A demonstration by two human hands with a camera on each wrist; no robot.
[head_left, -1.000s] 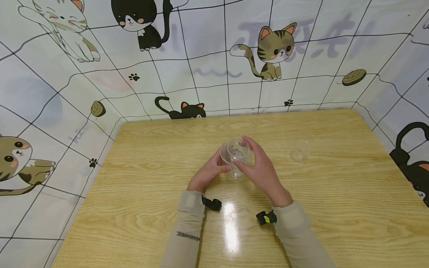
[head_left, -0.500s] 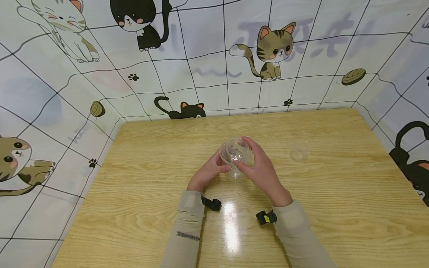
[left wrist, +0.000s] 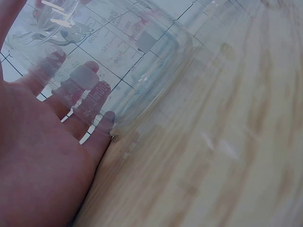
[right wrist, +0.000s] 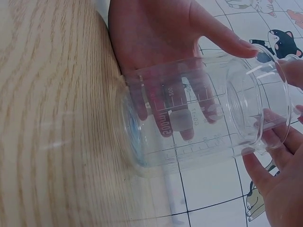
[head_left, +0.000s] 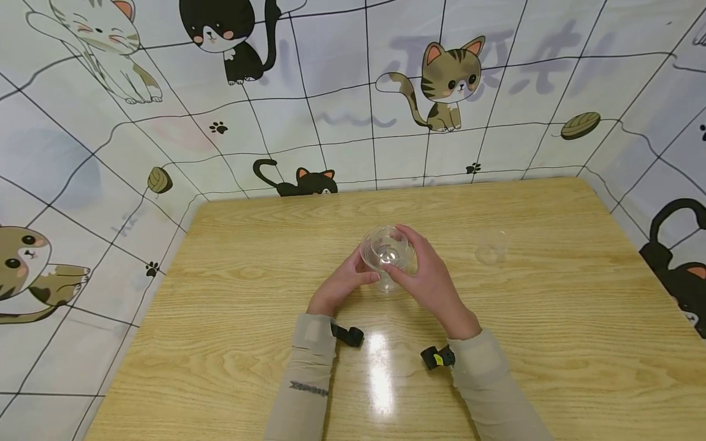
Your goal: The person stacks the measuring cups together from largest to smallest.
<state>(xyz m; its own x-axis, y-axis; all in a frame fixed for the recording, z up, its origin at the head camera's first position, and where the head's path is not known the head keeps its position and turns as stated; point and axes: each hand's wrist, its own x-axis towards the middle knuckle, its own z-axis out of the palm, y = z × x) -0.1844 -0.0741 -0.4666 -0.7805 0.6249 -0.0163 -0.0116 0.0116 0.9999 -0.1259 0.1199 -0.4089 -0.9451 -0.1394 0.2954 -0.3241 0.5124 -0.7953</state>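
A large clear beaker [right wrist: 189, 109] with printed volume marks stands upright on the wooden table. My left hand [head_left: 347, 282] grips its side, and the fingers show through the glass in the left wrist view. The left thumb reaches toward the rim in the right wrist view. A smaller clear glass vessel [head_left: 388, 242], apparently a small beaker, sits partly inside the large beaker's mouth. My right hand [head_left: 427, 275] holds this small beaker near its rim, thumb in front and fingers behind. Some fingertips also lie close to the large beaker's rim; contact there is unclear.
Another small clear glass vessel [head_left: 491, 250] stands on the table [head_left: 551, 306] to the right of my hands, faint against the wood. A white cat-patterned sheet [head_left: 342, 98] rises behind the table and along both sides.
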